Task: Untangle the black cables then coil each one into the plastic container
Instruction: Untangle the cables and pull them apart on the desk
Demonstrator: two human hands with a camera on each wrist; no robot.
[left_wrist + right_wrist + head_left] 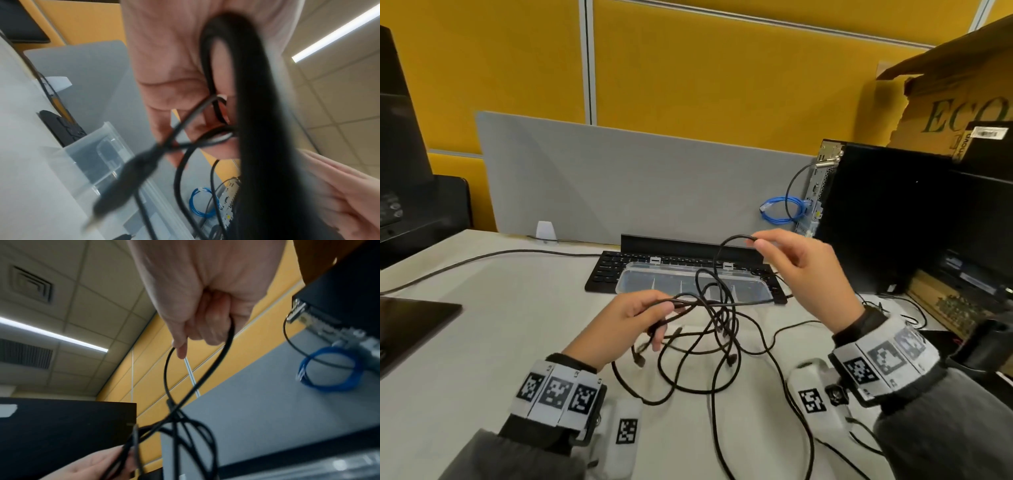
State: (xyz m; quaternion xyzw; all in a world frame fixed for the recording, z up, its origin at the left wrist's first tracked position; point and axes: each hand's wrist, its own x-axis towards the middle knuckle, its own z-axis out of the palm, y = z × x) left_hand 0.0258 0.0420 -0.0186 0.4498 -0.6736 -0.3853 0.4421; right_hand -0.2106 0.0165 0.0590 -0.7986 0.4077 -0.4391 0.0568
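even, bright indoor light falls from ceiling strip lights [53, 334], casting only soft shadows on the counter [517, 342]. the head view bends straight lines near its edges. in the left wrist view the black cables [257, 129] close to the lens are heavily blurred; the right wrist view smears with motion.

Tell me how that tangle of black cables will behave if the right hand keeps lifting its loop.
Probably floppy: the black cables droop in loose curves between the right hand and left hand. Likely light, since a fingertip pinch holds the raised loop. The crossings may tighten and drag the rest along, as strands interlace below and trail across the desk.
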